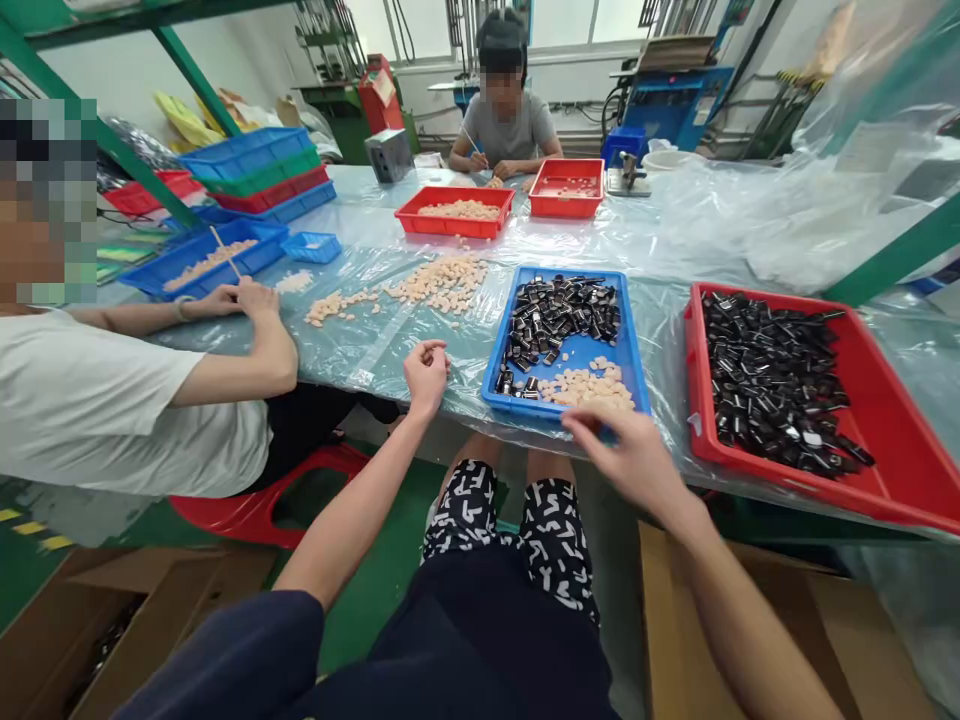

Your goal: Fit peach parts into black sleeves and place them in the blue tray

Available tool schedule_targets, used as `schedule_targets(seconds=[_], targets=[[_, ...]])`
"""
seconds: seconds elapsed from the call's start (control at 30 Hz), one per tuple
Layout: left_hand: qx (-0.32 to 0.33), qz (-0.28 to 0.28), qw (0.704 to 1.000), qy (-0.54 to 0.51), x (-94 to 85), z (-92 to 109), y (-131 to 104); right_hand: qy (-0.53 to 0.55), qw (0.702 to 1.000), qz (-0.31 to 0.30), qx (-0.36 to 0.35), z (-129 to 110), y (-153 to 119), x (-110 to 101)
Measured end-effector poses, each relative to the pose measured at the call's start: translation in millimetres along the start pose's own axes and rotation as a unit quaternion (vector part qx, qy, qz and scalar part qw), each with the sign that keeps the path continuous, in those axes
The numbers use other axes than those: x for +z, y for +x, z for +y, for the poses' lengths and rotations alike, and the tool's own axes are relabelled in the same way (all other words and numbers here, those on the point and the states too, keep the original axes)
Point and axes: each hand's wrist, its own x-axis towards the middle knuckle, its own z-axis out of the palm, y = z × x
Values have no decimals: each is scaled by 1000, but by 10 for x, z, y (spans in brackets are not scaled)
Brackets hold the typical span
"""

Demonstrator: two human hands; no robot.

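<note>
Closest to me, my right hand (630, 455) hovers with loose, empty fingers at the blue tray's (562, 405) near rim, just short of its pale pieces (589, 385). My left hand (425, 372) rests curled on the table (420, 330); whether it pinches anything I cannot tell. I judge this a picking step: next, reach in and pinch one pale piece cleanly, clear of the black parts (559, 315) behind.

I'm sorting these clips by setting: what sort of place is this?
Probably a small factory sorting bench: a blue tray and a red tray of small black parts, peach pieces heaped on plastic sheeting, co-workers seated around it.

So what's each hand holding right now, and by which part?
Left hand: fingers pinched together, anything between them too small to tell. Right hand at the blue tray rim, grasp unclear.
</note>
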Motion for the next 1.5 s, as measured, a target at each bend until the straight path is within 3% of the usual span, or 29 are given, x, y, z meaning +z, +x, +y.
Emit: schedule_targets(seconds=[0.1, 0.2, 0.27, 0.33, 0.47, 0.63, 0.73, 0.83, 0.97, 1.03, 1.1, 1.27, 1.4, 1.5], targets=[[6, -2, 1000, 20, -15, 3, -28, -188, 979, -61, -53, 281, 742, -156], [9, -4, 999, 31, -35, -5, -39, -341, 916, -189, -90, 620, 1333, -33], [8, -4, 1000, 28, -41, -20, -41, -371, 893, -233, -103, 775, 1551, 83], [8, -2, 1000, 26, -40, -43, -40, -368, 889, -248, -114, 864, 1633, 153], [20, -7, 999, 41, -29, -112, -31, -357, 890, -248, -137, 942, 1584, 75], [52, -67, 995, 53, -44, -72, -53, -253, 946, -169, -113, 934, 1395, -239], [151, -114, 979, 72, 9, 182, -66, -163, 968, -145, -121, 772, 1259, -386], [277, -197, 936, 94, 182, 554, -44, -121, 976, -128, -126, 535, 1167, -435], [338, -331, 873, 122, 437, 919, -48, -134, 980, -61, -134, 328, 1087, -380], [329, -371, 861, 111, 486, 987, -106, -163, 977, -41, -129, 302, 1024, -344], [298, -389, 868, 76, 484, 1003, -193, -200, 972, -35, -120, 304, 943, -323], [155, -424, 892, -22, 497, 961, -337, -319, 938, -18, -135, 284, 762, -353], [30, -494, 864, -90, 603, 917, -308, -421, 883, -14, -206, 169, 681, -432], [-3, -517, 850, -103, 674, 905, -296, -453, 855, -33, -250, 144, 646, -473]])
